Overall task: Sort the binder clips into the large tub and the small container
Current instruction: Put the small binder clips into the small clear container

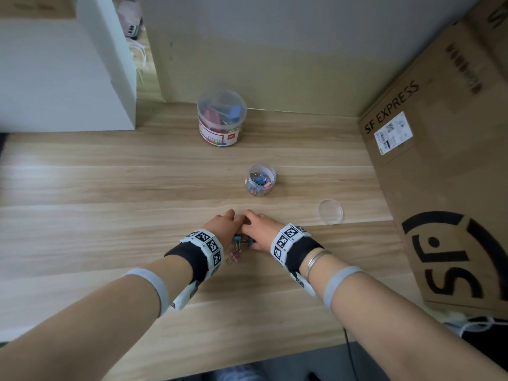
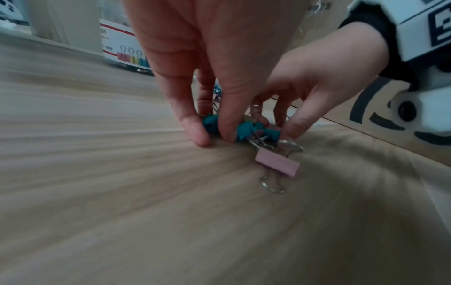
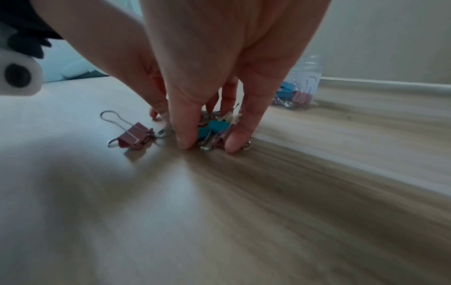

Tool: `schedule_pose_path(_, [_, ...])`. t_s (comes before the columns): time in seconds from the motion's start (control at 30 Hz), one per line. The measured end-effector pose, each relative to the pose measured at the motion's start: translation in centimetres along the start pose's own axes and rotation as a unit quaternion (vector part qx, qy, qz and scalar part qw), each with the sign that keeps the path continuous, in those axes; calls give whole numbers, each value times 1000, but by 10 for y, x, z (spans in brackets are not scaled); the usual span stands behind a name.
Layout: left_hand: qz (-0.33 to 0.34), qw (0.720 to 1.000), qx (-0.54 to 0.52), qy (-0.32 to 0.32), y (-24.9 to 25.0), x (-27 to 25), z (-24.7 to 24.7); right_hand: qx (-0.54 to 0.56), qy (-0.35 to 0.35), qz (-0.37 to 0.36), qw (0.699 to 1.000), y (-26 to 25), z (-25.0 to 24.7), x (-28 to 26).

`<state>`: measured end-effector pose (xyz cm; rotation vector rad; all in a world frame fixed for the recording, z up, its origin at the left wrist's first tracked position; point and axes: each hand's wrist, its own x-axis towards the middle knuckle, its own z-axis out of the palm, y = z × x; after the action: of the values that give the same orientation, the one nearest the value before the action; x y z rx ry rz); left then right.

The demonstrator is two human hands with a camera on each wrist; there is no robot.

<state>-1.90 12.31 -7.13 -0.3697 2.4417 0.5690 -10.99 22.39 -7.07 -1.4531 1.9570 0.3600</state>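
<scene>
Wood-grain worktop [image 1: 110, 188] fills most of the head view, with a cardboard box [image 1: 439, 160] along the right edge. We see the large tub [image 1: 221, 118] at upper centre, holding clips, and the small container [image 1: 260, 180] below it, its lid [image 1: 331, 211] lying to the right. At lower centre our left hand [image 1: 220, 225] and right hand [image 1: 259, 228] meet, fingers [image 2: 227, 123] curled around a cluster of teal binder clips [image 2: 246, 129]. One pink clip [image 2: 277, 165] lies just beside them on the worktop.
</scene>
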Motion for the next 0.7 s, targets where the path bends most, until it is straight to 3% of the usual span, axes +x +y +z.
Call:
schedule_pose_path(0.27, [-9, 999, -48, 2, -1, 6, -7, 60, 44, 43, 996, 7, 0, 1])
schedule_pose_path(0.7, [-6, 1000, 15, -12, -2, 20, -16, 178, 94, 84, 976, 18, -2, 3])
